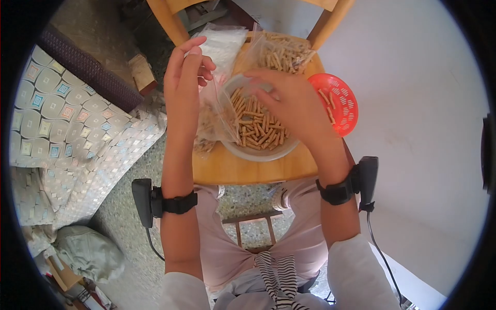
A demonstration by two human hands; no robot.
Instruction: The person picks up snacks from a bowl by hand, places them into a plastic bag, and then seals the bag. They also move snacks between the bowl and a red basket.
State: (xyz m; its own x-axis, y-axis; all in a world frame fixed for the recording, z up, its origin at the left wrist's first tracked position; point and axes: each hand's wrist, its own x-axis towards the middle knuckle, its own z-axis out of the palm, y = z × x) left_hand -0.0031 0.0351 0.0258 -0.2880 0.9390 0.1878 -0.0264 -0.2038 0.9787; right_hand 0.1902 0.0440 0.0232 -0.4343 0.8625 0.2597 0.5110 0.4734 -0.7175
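My left hand (pixel 187 67) is raised at the left of the bowl, fingers loosely bent and apart, with nothing visible in them. Just below its fingertips a clear zip bag (pixel 209 121) with a red seal line leans against the bowl's left side, some brown pieces inside. Over the back right of the pale round bowl (pixel 258 156) hovers my right hand (pixel 284 95), thumb and fingers spread towards the left. Many short brown sticks (pixel 263 129) fill the bowl beneath it.
Behind the bowl lies another clear bag (pixel 284 54) of brown sticks, beside a stack of clear plastic bags (pixel 225 44). A red slotted basket (pixel 349 108) with several sticks sits at the right edge of the wooden chair (pixel 248 173). A white wall (pixel 413 129) rises on the right.
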